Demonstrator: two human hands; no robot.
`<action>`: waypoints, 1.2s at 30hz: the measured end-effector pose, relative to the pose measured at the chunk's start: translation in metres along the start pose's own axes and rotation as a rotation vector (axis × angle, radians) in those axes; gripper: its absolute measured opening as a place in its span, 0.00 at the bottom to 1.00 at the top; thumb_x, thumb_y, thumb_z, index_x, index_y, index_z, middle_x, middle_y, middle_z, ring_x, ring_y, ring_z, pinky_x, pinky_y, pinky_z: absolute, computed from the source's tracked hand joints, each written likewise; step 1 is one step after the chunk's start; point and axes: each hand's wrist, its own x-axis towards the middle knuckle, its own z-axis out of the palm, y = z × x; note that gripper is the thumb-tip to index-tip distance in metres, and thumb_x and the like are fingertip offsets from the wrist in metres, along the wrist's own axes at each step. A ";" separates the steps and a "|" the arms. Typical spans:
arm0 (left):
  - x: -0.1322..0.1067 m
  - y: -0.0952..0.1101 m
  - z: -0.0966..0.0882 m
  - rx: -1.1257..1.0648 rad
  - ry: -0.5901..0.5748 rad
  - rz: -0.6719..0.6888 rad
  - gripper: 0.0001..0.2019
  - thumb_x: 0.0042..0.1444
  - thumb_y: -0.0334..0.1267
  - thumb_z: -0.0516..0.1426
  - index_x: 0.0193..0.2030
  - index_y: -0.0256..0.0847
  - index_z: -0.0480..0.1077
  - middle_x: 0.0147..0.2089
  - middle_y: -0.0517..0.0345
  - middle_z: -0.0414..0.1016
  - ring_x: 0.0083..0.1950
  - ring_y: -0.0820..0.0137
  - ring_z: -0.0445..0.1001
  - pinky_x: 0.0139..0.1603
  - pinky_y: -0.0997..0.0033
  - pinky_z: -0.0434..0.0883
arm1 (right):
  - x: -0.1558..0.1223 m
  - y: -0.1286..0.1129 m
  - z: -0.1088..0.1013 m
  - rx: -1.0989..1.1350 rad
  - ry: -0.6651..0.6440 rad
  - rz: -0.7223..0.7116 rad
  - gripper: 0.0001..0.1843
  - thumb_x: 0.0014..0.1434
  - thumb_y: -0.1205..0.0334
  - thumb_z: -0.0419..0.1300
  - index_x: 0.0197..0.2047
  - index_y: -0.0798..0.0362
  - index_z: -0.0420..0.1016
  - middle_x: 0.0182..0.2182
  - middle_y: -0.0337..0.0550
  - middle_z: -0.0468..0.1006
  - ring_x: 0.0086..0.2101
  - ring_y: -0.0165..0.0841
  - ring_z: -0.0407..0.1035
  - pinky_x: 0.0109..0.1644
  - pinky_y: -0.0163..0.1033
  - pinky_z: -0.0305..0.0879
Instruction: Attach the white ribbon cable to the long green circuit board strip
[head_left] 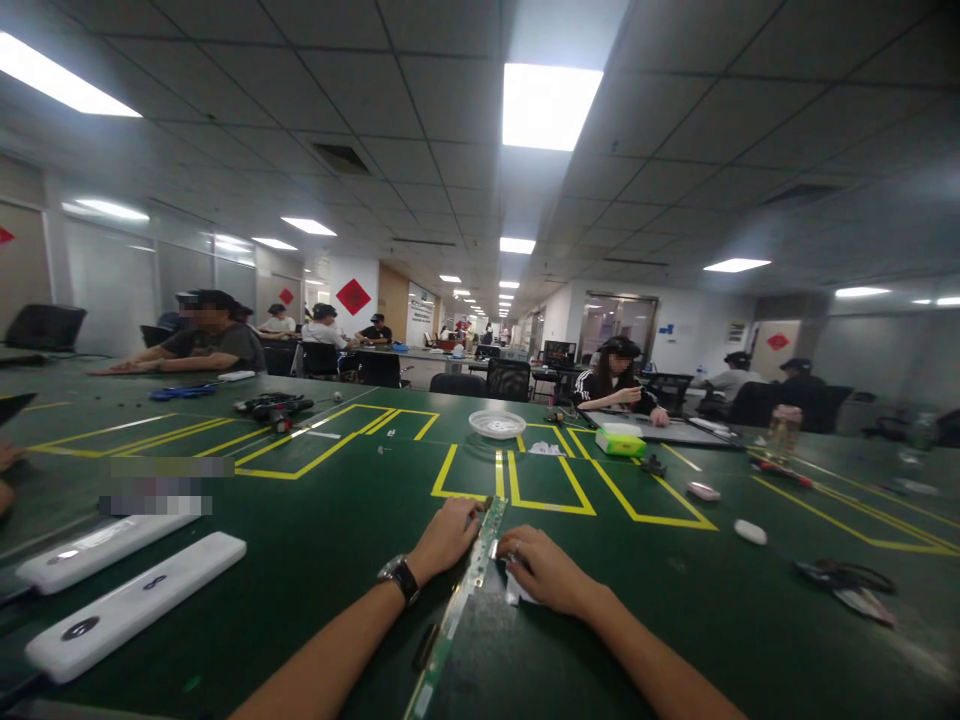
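A long, narrow green circuit board (459,610) lies lengthwise in front of me, running from the near edge towards the middle of the table. My left hand (448,538), with a dark watch on its wrist, has its fingers closed on the board's left edge near the far end. On the other side, my right hand (546,572) is curled close to the board's right edge. A crumpled white piece, like tissue (517,590), shows under its fingers, which partly hide it. A small dark part (426,648) sits at the board's left edge, nearer to me.
White power strips (142,605) lie at the left. Beyond my hands stand a white round dish (496,425) and a green tissue pack (620,441). Yellow tape outlines mark the green table (360,590). A cable bundle (847,578) lies right; co-workers sit across the table.
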 end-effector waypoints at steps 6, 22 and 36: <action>0.000 -0.001 -0.001 -0.011 0.014 0.009 0.12 0.60 0.35 0.49 0.47 0.39 0.70 0.46 0.51 0.73 0.50 0.64 0.68 0.53 0.67 0.62 | 0.001 -0.001 -0.004 0.002 -0.030 -0.023 0.13 0.61 0.67 0.52 0.48 0.49 0.73 0.48 0.44 0.74 0.49 0.37 0.66 0.54 0.42 0.59; 0.000 -0.001 0.000 -0.001 0.004 0.001 0.12 0.60 0.34 0.49 0.47 0.39 0.69 0.47 0.51 0.72 0.50 0.64 0.67 0.52 0.67 0.62 | 0.003 -0.011 -0.004 0.033 -0.046 -0.063 0.14 0.61 0.68 0.53 0.49 0.49 0.72 0.49 0.43 0.74 0.50 0.35 0.66 0.55 0.40 0.57; -0.001 -0.001 0.001 0.002 -0.008 0.021 0.13 0.60 0.35 0.49 0.49 0.38 0.69 0.47 0.49 0.72 0.50 0.62 0.67 0.52 0.66 0.62 | 0.001 -0.003 -0.001 0.006 0.004 0.008 0.15 0.59 0.70 0.53 0.48 0.50 0.73 0.48 0.44 0.74 0.49 0.36 0.66 0.54 0.40 0.59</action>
